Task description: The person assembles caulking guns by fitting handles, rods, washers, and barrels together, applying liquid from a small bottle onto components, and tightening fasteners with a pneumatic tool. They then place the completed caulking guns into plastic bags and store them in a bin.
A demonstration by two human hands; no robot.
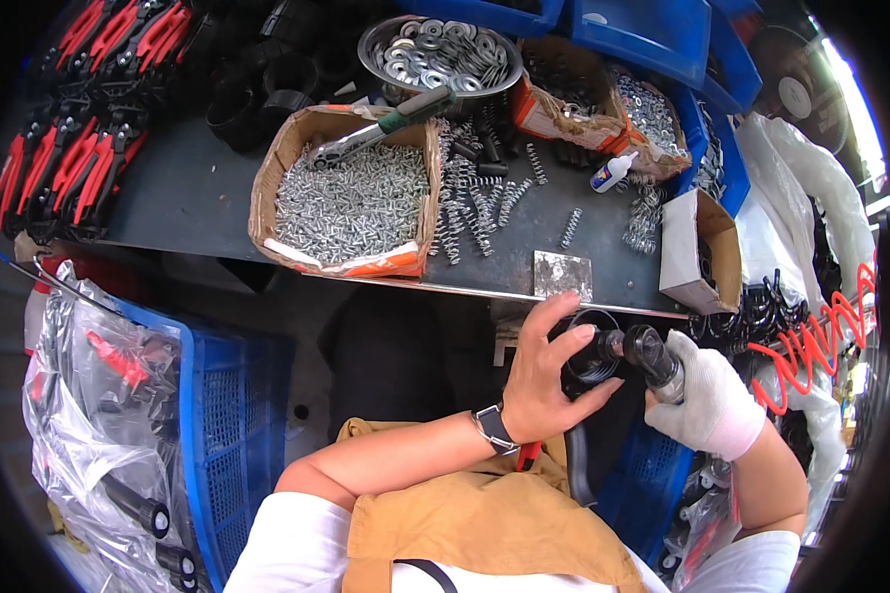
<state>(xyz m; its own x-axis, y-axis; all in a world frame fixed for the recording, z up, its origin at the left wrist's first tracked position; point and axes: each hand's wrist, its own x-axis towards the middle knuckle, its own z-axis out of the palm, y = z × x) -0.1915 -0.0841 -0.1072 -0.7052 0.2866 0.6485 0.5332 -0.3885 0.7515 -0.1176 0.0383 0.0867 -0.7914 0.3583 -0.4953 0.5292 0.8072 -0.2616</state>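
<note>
My left hand (549,381), bare and with a watch at the wrist, has its fingers and thumb around a black rounded part (585,364) with a thin ring of wire or spring about it. The part's exact kind cannot be made out. My gloved right hand (710,403) is closed on an angle-head air wrench (653,358), whose head points left and meets the black part. Below my left hand hangs a curved black handle (579,469), with a bit of red (528,455) beside it; whether they join the part is hidden.
On the dark bench stand a carton of small screws (351,208) with a ratchet wrench (381,127) across it, and a bowl of washers (440,59). Loose springs (485,203), a glue bottle (613,173) and a metal plate (564,275) lie about. Red-handled pruners (69,168) sit left, blue crates (232,425) below, a red coiled hose (811,346) right.
</note>
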